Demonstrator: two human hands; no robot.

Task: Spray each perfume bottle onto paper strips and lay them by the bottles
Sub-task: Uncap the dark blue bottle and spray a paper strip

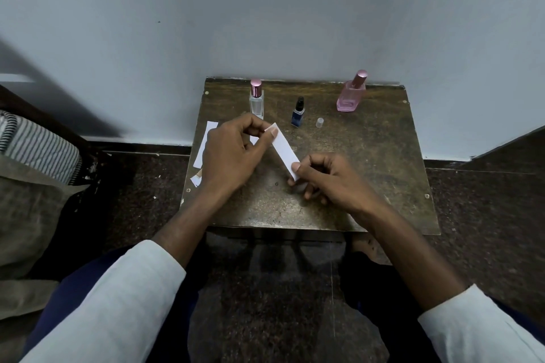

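Small table (368, 186) bears 3 bottles (256, 100), cap (319, 122), paper strips (206, 143).

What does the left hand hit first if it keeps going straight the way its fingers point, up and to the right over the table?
Probably the small blue bottle. The left hand, pinching the far end of the paper strip, points that way. The clear bottle stands just left of that line; depth is unclear from one view.
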